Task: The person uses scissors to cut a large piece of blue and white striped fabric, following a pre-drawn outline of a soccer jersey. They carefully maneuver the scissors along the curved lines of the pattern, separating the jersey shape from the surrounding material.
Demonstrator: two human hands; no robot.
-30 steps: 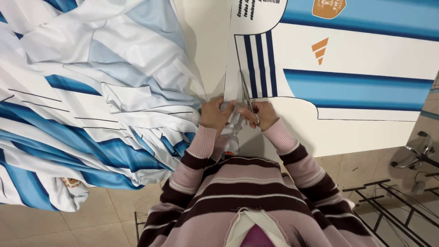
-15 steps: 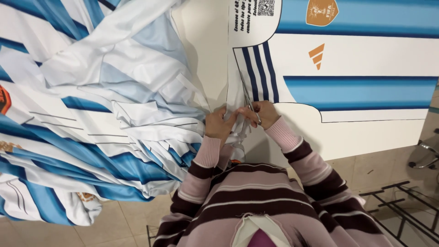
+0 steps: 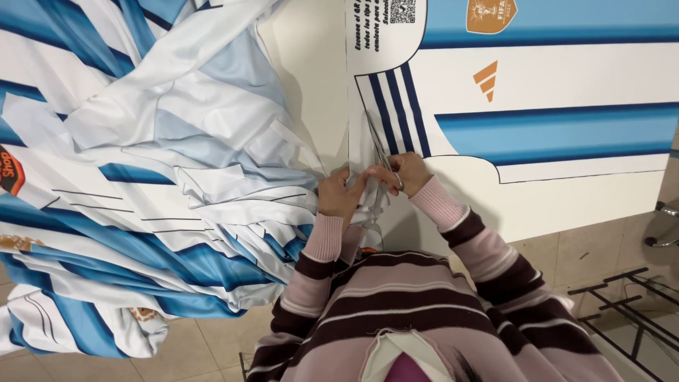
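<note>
A white fabric sheet (image 3: pixel 566 78) printed with blue stripes, dark lines and an orange emblem lies flat on the table. My right hand (image 3: pixel 407 173) grips metal scissors (image 3: pixel 378 148), whose blades point away from me along the printed dark stripes at the sheet's left edge. My left hand (image 3: pixel 339 194) pinches the fabric edge just left of the blades. Both arms wear a pink and dark brown striped sweater.
A large crumpled heap of cut blue and white printed fabric (image 3: pixel 141 177) hangs over the table's left side toward the tiled floor (image 3: pixel 198 354). A black metal rack (image 3: pixel 629 311) stands at the lower right, with a chair base (image 3: pixel 665 226) beyond it.
The view has shifted a little, bringing more of the fabric heap into sight. My hands stay at the same spot on the sheet's edge with the scissors.
</note>
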